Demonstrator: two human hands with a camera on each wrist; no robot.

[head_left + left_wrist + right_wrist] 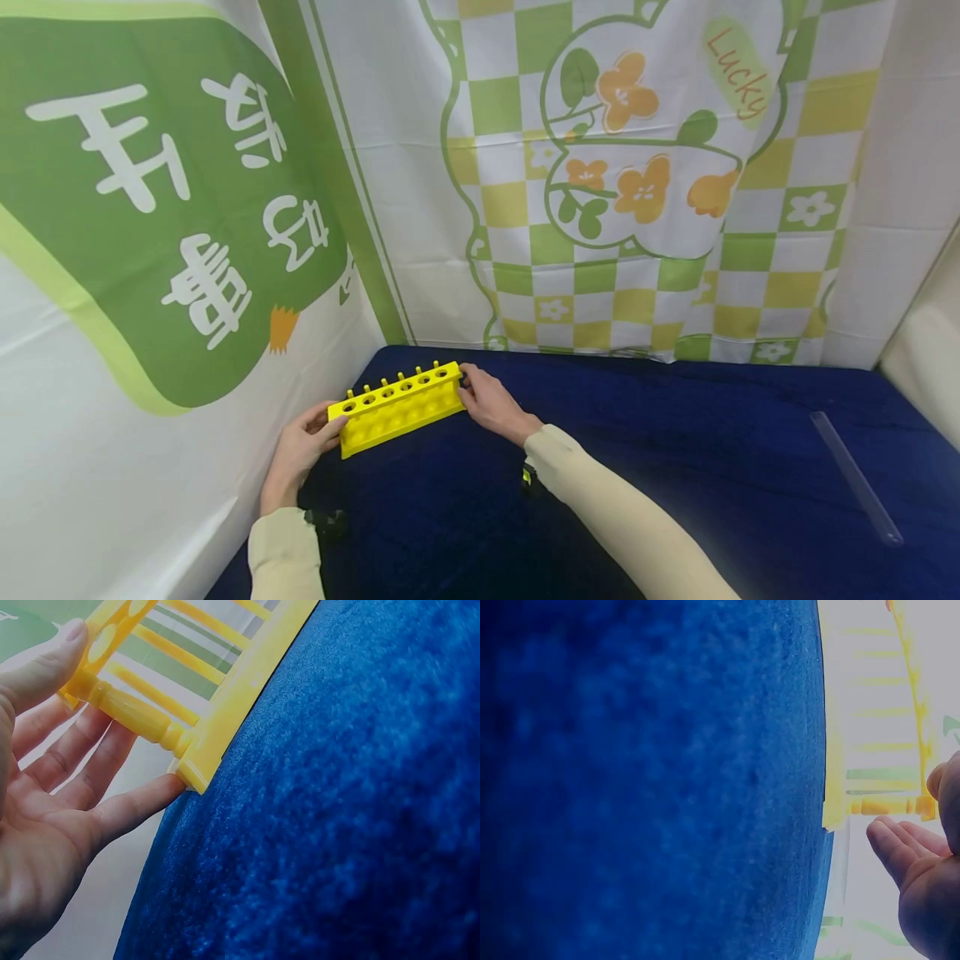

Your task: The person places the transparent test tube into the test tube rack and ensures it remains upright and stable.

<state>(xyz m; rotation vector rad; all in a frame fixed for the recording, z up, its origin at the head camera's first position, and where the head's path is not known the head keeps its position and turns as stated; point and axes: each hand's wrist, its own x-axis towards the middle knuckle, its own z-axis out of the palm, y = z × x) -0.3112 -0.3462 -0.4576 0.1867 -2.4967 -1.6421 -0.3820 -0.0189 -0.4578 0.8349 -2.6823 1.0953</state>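
Observation:
A yellow test-tube rack (397,404) with a row of empty holes stands on the dark blue velvet table (675,467), close to the back left corner. My left hand (311,433) holds its left end. In the left wrist view the thumb lies on the top plate of the rack (150,712) and the left hand's fingers (112,810) reach under the end post to the base corner. My right hand (487,400) holds the right end. In the right wrist view the right hand (919,855) has its thumb at the rack's top plate (922,750) and its fingers beside the end post.
A printed green and white cloth (187,250) hangs as a wall just left of the rack, and a checked cloth (637,208) hangs behind it. A clear plastic strip (855,475) lies on the velvet at the far right.

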